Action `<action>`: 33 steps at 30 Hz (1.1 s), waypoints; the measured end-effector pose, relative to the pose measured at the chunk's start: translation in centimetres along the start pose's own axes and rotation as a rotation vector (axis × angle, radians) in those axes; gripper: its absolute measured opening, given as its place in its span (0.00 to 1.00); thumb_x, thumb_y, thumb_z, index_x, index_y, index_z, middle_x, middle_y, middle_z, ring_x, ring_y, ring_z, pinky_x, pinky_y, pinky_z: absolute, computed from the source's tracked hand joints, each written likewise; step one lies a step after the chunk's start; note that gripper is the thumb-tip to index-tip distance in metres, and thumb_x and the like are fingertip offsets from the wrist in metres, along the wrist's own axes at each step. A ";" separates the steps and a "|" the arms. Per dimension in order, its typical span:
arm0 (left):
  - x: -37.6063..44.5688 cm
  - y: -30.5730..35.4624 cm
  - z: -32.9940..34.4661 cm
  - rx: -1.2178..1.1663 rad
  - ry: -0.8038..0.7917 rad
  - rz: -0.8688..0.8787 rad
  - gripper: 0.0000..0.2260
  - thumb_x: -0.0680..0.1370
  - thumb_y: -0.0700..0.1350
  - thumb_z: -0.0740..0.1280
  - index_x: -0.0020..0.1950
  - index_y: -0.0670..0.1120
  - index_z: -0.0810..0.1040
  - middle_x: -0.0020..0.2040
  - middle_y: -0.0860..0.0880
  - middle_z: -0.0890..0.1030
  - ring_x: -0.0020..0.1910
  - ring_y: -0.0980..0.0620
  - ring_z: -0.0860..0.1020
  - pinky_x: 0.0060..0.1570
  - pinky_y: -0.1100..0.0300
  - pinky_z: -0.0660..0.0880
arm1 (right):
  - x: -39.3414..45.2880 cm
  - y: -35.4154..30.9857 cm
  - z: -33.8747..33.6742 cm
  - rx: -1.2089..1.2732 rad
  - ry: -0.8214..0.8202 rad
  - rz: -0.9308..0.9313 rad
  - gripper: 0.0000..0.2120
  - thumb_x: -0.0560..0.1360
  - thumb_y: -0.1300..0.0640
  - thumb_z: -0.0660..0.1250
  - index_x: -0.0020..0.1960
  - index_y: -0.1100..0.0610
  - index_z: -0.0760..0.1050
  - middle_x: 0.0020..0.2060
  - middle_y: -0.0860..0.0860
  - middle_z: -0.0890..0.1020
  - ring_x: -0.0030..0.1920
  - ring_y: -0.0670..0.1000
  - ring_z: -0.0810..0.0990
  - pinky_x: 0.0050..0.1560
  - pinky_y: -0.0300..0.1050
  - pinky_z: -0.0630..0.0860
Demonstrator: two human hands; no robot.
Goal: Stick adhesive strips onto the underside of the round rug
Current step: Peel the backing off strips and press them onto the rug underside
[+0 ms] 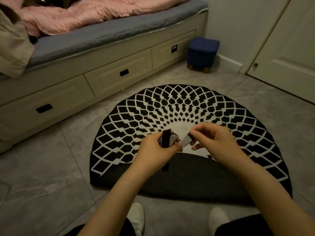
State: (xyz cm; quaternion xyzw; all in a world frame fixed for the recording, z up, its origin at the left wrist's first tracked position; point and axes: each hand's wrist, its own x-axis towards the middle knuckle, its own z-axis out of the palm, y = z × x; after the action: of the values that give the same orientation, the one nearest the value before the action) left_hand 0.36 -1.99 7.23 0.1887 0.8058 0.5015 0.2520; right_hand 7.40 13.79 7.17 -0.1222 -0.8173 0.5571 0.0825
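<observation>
The round rug [179, 116] lies on the grey tiled floor [51, 167] in the middle of the frame, its black-and-white diamond pattern facing up, while its near edge is folded over so a band of dark underside [196, 176] shows in the lower centre. Above that fold, the left hand [158, 150] grips a small bundle of adhesive strips [167, 138], dark on one face and pale on the other. The right hand [216, 142] pinches one pale strip [186, 140] between thumb and fingers, just beside the bundle. One dark strip [165, 166] already sits on the underside, partly hidden below the left wrist. White shoes [136, 217] show at the bottom edge. A bed [102, 53] with drawers fills the upper left, topped with a pink quilt [76, 14], and a small blue stool [202, 51] stands near the wall at upper right.
</observation>
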 end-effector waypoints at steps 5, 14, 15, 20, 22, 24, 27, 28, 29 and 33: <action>-0.2 0.4 0.5 -0.219 0.069 -0.140 0.04 0.74 0.45 0.70 0.46 0.52 0.78 0.46 0.52 0.83 0.50 0.56 0.79 0.41 0.65 0.72 | 0.0 0.5 0.6 -0.028 0.214 -0.172 0.04 0.75 0.56 0.64 0.46 0.50 0.77 0.43 0.45 0.79 0.44 0.43 0.81 0.37 0.36 0.79; -1.0 1.4 0.4 -0.402 0.075 -0.104 0.06 0.75 0.46 0.68 0.48 0.57 0.75 0.44 0.56 0.82 0.48 0.60 0.78 0.40 0.65 0.71 | -0.1 1.0 1.5 -0.196 0.312 -0.420 0.11 0.73 0.47 0.65 0.50 0.52 0.79 0.44 0.42 0.79 0.44 0.44 0.81 0.34 0.41 0.80; -1.0 1.5 0.4 -0.410 0.079 -0.102 0.06 0.75 0.46 0.68 0.48 0.57 0.75 0.46 0.55 0.82 0.50 0.58 0.78 0.40 0.64 0.70 | -0.1 0.9 1.6 -0.179 0.332 -0.427 0.10 0.73 0.48 0.66 0.51 0.51 0.78 0.44 0.42 0.79 0.44 0.44 0.81 0.34 0.42 0.80; -1.2 1.5 0.5 -0.384 0.042 -0.081 0.08 0.76 0.47 0.68 0.47 0.61 0.73 0.48 0.57 0.77 0.47 0.60 0.74 0.38 0.66 0.68 | -0.3 0.9 2.1 -0.178 0.332 -0.481 0.13 0.73 0.50 0.66 0.55 0.55 0.78 0.46 0.48 0.79 0.45 0.44 0.80 0.30 0.41 0.79; -1.2 1.6 0.5 -0.381 0.016 -0.070 0.09 0.76 0.48 0.67 0.47 0.62 0.72 0.48 0.57 0.77 0.47 0.59 0.74 0.38 0.66 0.68 | -0.4 0.9 2.1 -0.161 0.345 -0.482 0.12 0.73 0.51 0.67 0.55 0.53 0.78 0.46 0.48 0.78 0.45 0.43 0.79 0.32 0.37 0.79; -1.2 1.5 0.5 -0.375 0.006 -0.057 0.09 0.76 0.48 0.68 0.49 0.63 0.73 0.50 0.56 0.77 0.49 0.57 0.75 0.40 0.64 0.70 | -0.5 0.8 2.1 -0.144 0.355 -0.493 0.11 0.72 0.53 0.68 0.54 0.53 0.78 0.46 0.48 0.78 0.45 0.44 0.79 0.33 0.34 0.79; -1.3 1.6 0.6 -0.373 -0.005 -0.047 0.10 0.76 0.47 0.67 0.50 0.63 0.74 0.50 0.57 0.77 0.49 0.59 0.75 0.39 0.66 0.69 | -0.6 0.7 1.9 -0.164 0.382 -0.507 0.09 0.72 0.55 0.69 0.51 0.54 0.79 0.45 0.49 0.79 0.44 0.44 0.79 0.34 0.32 0.77; -1.3 1.5 0.6 -0.367 -0.006 -0.044 0.09 0.76 0.47 0.67 0.51 0.62 0.75 0.50 0.57 0.77 0.49 0.60 0.75 0.39 0.66 0.69 | -0.6 0.7 1.9 -0.179 0.390 -0.514 0.08 0.72 0.56 0.69 0.50 0.54 0.79 0.45 0.49 0.79 0.44 0.43 0.79 0.34 0.33 0.77; -1.3 1.5 0.6 -0.357 -0.008 -0.041 0.09 0.76 0.47 0.67 0.52 0.61 0.75 0.49 0.57 0.78 0.49 0.60 0.75 0.40 0.67 0.69 | -0.6 0.7 1.9 -0.203 0.399 -0.526 0.07 0.71 0.56 0.70 0.49 0.54 0.80 0.44 0.49 0.79 0.43 0.43 0.79 0.34 0.33 0.77; -1.1 1.4 0.6 -0.304 -0.011 0.001 0.08 0.76 0.47 0.67 0.50 0.61 0.77 0.47 0.59 0.79 0.46 0.65 0.76 0.41 0.69 0.69 | -0.6 0.6 1.6 -0.200 0.384 -0.489 0.06 0.71 0.55 0.70 0.48 0.52 0.79 0.43 0.46 0.78 0.42 0.44 0.78 0.32 0.35 0.76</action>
State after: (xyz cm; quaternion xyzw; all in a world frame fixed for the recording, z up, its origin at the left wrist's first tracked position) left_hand 1.70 -1.56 8.51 0.1517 0.7191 0.6169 0.2818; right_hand 7.64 12.40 6.07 -0.0326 -0.8426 0.4044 0.3541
